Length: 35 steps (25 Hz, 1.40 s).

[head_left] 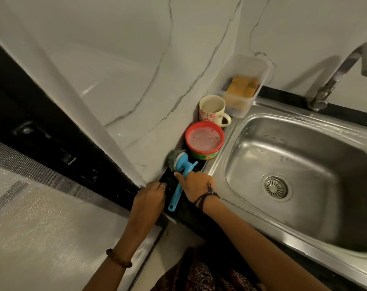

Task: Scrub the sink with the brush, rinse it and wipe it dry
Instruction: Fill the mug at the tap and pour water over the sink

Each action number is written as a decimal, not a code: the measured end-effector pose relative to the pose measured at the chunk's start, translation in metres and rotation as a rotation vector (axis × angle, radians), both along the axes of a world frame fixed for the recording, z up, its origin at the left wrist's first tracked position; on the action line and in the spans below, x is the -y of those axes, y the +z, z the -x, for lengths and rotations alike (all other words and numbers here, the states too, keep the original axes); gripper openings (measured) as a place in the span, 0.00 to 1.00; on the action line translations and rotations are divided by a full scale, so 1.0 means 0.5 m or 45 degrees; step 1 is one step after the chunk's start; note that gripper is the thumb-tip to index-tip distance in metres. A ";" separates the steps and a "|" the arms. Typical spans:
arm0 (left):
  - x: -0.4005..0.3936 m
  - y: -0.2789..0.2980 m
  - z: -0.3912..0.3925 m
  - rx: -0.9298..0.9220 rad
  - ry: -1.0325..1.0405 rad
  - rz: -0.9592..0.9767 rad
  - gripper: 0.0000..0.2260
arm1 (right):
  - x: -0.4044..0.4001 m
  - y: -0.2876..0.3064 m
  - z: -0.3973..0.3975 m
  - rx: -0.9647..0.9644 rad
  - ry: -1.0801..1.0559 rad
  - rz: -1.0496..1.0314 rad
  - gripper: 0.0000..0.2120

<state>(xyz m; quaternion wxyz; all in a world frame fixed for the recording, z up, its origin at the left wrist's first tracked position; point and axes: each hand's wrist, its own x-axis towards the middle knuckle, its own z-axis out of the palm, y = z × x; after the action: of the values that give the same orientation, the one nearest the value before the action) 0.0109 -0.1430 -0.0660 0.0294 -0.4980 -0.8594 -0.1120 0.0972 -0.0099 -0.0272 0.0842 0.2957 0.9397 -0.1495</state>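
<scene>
From the head view, the task is judged barely begun: the sink (300,164) looks unscrubbed. The blue brush (181,175) is lain on the dark worktop (191,208) left of it, its handle closed on by the right hand (196,185); the left hand (151,197) is rested, curled and empty, at the worktop edge

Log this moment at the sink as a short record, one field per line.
brush: blue brush on the dark counter left of the sink
right hand: right hand on the brush handle, fingers curled over it
left hand: left hand resting on the counter edge, holding nothing
sink: steel basin, nothing in it
beside the sink: red tub, mug, clear box with sponge
faucet: faucet, no water seen
</scene>
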 end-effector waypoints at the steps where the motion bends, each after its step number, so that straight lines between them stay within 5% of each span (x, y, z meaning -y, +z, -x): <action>1: -0.006 0.000 0.002 -0.002 -0.008 -0.023 0.11 | -0.010 0.002 -0.003 -0.021 0.029 0.013 0.18; 5: -0.044 0.023 -0.003 0.003 -0.113 -0.178 0.11 | -0.098 0.056 -0.035 -0.404 -0.377 0.230 0.22; 9: -0.108 0.073 -0.011 -0.183 -0.274 -0.328 0.11 | -0.248 0.073 -0.033 -0.736 -0.789 0.077 0.12; 14: -0.212 0.118 -0.007 -0.316 -0.360 -0.306 0.09 | -0.366 0.051 0.044 -0.401 -0.566 0.319 0.18; 17: -0.282 0.143 -0.017 -0.326 -0.378 -0.339 0.09 | -0.379 0.038 0.022 -0.568 -0.538 0.524 0.18; 25: -0.551 0.214 -0.160 0.592 -0.432 -0.834 0.12 | -0.448 0.053 -0.338 -0.844 -0.909 0.574 0.14; 28: -0.721 0.215 -0.244 0.986 -0.430 -0.542 0.13 | -0.498 0.048 -0.432 -0.804 -1.030 0.443 0.16; 32: -0.921 0.187 -0.321 1.180 -0.341 -0.053 0.24 | -0.561 0.039 -0.501 -0.828 -1.063 0.343 0.18; 35: -1.015 0.152 -0.321 1.355 -0.167 0.070 0.28 | -0.590 0.043 -0.512 -0.803 -0.987 0.231 0.17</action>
<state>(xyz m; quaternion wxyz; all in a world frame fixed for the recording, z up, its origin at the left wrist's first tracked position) 0.1713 0.3643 0.0102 -0.4303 -0.4257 -0.7253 -0.3280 0.3530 0.2853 -0.0055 -0.2401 0.5548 0.7236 -0.3329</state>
